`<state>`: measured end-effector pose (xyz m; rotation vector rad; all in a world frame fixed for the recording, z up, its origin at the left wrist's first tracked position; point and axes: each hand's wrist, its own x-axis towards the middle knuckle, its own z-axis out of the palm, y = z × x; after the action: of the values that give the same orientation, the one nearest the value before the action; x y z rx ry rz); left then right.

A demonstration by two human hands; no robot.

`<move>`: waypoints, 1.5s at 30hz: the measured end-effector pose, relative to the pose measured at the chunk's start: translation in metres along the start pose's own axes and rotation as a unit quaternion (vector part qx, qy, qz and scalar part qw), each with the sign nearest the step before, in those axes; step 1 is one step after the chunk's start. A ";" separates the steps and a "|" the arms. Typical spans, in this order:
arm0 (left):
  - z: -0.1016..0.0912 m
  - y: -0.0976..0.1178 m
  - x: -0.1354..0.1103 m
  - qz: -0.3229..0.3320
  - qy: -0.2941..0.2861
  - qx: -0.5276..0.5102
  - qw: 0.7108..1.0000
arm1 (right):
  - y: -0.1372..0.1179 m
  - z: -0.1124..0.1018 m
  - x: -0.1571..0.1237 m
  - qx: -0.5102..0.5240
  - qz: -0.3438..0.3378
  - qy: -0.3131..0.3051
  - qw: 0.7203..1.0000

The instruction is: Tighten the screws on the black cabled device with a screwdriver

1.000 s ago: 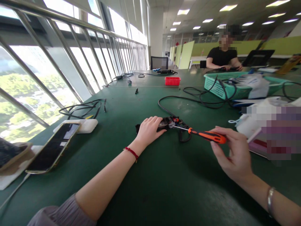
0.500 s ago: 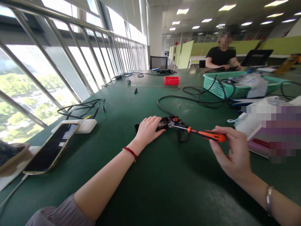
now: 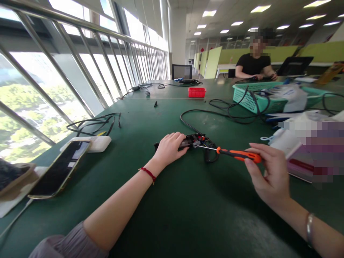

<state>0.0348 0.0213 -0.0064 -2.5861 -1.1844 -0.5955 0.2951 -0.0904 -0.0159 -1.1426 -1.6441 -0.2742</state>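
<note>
A small black device point(image 3: 191, 140) with exposed red and metal parts lies mid-table, a black cable point(image 3: 204, 114) running from it. My left hand point(image 3: 170, 147) rests on its left part, fingers curled over it and holding it down. My right hand point(image 3: 268, 175) pinches the orange-and-black handle of a screwdriver point(image 3: 236, 154). The thin metal shaft points left and its tip touches the exposed part of the device.
A phone point(image 3: 57, 168) on a white block point(image 3: 94, 143) lies at the left, loose black cables point(image 3: 92, 123) behind it. A teal basket point(image 3: 252, 96) and white items sit at the right, a small red tray point(image 3: 197, 92) further back. A person in black point(image 3: 254, 64) sits at the far end.
The screwdriver handle has turned slightly between my right fingers and lies a bit flatter. My left hand and the device have stayed in place.
</note>
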 end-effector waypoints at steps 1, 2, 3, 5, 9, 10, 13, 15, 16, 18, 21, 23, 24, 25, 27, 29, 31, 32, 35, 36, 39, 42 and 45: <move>0.000 0.000 0.000 0.000 0.001 0.002 1.000 | -0.001 0.000 0.000 0.001 -0.013 0.006 1.000; 0.000 0.001 0.000 -0.001 0.001 0.004 1.000 | -0.002 0.000 0.000 0.003 -0.025 0.008 1.000; 0.000 0.001 0.000 -0.003 0.002 0.004 1.000 | -0.003 0.000 0.000 0.006 -0.039 0.007 0.999; -0.001 0.002 0.000 -0.007 0.000 0.003 1.000 | -0.002 -0.001 0.000 0.011 -0.066 -0.013 0.998; 0.000 0.004 0.001 -0.016 -0.007 0.004 1.000 | 0.001 -0.002 0.000 0.007 -0.071 -0.064 0.995; 0.000 0.005 0.001 -0.017 -0.008 0.003 1.000 | 0.001 -0.002 0.001 0.004 -0.065 -0.060 0.996; 0.000 0.006 0.001 -0.020 -0.006 0.000 1.000 | -0.002 -0.001 0.002 0.000 -0.057 -0.013 0.998; -0.001 0.008 0.001 -0.023 -0.004 0.005 1.000 | -0.005 0.000 0.004 0.005 -0.054 0.004 0.999; -0.001 0.008 0.001 -0.023 -0.004 0.009 1.000 | -0.006 0.000 0.004 0.010 -0.056 0.002 0.998; -0.001 0.009 0.001 -0.020 -0.006 0.019 1.000 | -0.008 0.000 0.006 0.014 -0.071 -0.006 0.997; 0.000 0.008 0.000 -0.013 -0.010 0.034 0.999 | -0.008 -0.002 0.007 -0.002 -0.115 -0.021 0.993; 0.001 0.007 -0.001 -0.011 -0.011 0.041 0.999 | -0.008 -0.003 0.006 -0.010 -0.126 -0.045 0.991; 0.002 0.007 -0.001 -0.010 -0.010 0.042 0.999 | -0.008 -0.003 0.006 -0.010 -0.124 -0.053 0.991; 0.002 0.007 -0.001 -0.010 -0.010 0.041 0.999 | -0.008 -0.002 0.006 -0.010 -0.119 -0.052 0.991; 0.002 0.006 -0.001 -0.010 -0.011 0.038 0.999 | -0.007 -0.002 0.004 -0.013 -0.108 -0.030 0.994; 0.002 0.006 0.000 -0.010 -0.012 0.034 0.999 | -0.007 0.000 0.003 -0.014 -0.095 -0.009 0.995; 0.001 0.006 0.000 -0.010 -0.011 0.032 0.999 | -0.007 0.000 0.002 -0.001 -0.080 -0.005 0.997; 0.001 0.006 0.000 -0.012 -0.010 0.031 0.999 | -0.007 0.001 0.002 0.007 -0.073 -0.006 0.997; 0.002 0.006 0.000 -0.013 -0.007 0.026 1.000 | -0.008 -0.001 0.004 0.005 -0.084 -0.018 0.996; 0.002 0.006 0.000 -0.013 -0.006 0.025 1.000 | -0.008 -0.001 0.005 -0.002 -0.096 -0.031 0.995; 0.003 0.005 0.000 -0.012 -0.005 0.022 1.000 | -0.010 -0.003 0.007 -0.013 -0.114 -0.081 0.990; 0.003 0.005 0.000 -0.014 -0.002 0.019 1.000 | -0.009 -0.003 0.006 -0.013 -0.083 -0.065 0.994; 0.004 0.005 0.000 -0.016 0.000 0.017 1.000 | -0.008 -0.001 0.002 0.004 -0.051 -0.025 0.998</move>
<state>0.0398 0.0196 -0.0097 -2.5445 -1.2266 -0.5768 0.2892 -0.0937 -0.0110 -1.0681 -1.7497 -0.3063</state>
